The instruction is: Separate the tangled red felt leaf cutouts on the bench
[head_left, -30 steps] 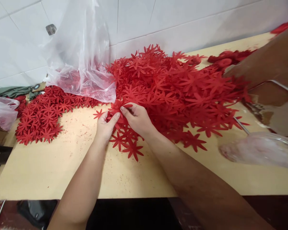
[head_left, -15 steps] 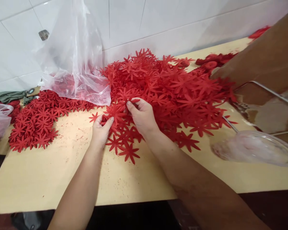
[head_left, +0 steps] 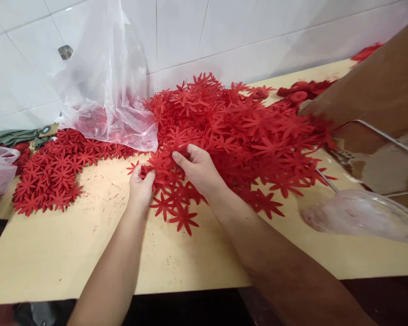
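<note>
A large heap of red flower-shaped cutouts (head_left: 231,122), each with narrow pointed petals, spreads over the middle of the table. At the heap's near left edge my left hand (head_left: 141,185) is closed, thumb pressed on a small bunch of red cutouts (head_left: 145,170). Just right of it, my right hand (head_left: 197,167) pinches a red flower cutout (head_left: 181,148) between thumb and fingers. The fingertips of both hands are partly hidden by petals. Loose cutouts (head_left: 184,218) lie flat on the table in front of the hands.
A clear plastic bag (head_left: 112,117) with red pieces stands against the tiled wall. Denser red flowers (head_left: 51,176) lie at left on the pale table (head_left: 98,253). At right are a clear plastic tub (head_left: 363,215), a thin metal rod (head_left: 391,138) and a brown cardboard box (head_left: 381,90).
My right hand has moved slightly left and down, closer to my left hand, still pinching a cutout. My left hand has shifted slightly left with its bunch.
</note>
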Available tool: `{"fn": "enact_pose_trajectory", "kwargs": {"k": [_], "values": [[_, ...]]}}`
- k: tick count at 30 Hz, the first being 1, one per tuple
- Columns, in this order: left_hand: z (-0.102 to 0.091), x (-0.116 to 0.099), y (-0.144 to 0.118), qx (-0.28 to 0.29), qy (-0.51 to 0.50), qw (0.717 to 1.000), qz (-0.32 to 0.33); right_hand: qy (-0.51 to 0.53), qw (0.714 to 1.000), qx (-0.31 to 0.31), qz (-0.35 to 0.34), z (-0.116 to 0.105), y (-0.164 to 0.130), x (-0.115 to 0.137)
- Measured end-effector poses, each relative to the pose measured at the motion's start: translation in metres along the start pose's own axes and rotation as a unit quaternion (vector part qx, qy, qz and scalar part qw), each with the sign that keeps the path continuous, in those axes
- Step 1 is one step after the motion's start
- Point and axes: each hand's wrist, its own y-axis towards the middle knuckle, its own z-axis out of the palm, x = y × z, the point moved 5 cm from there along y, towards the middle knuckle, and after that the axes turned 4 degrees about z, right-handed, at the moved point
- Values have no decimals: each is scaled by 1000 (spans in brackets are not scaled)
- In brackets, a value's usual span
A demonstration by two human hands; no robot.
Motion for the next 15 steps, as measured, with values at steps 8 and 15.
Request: {"fn": "enact_pose_trajectory", "kwargs": {"k": [8,15], "values": [[4,-7,-2,55,-50,997,-11,-63,997,32,-13,9,-5,-2],[6,-3,-6,36,-58,997,-33,-41,994,101,11,21,-9,-6]]}}
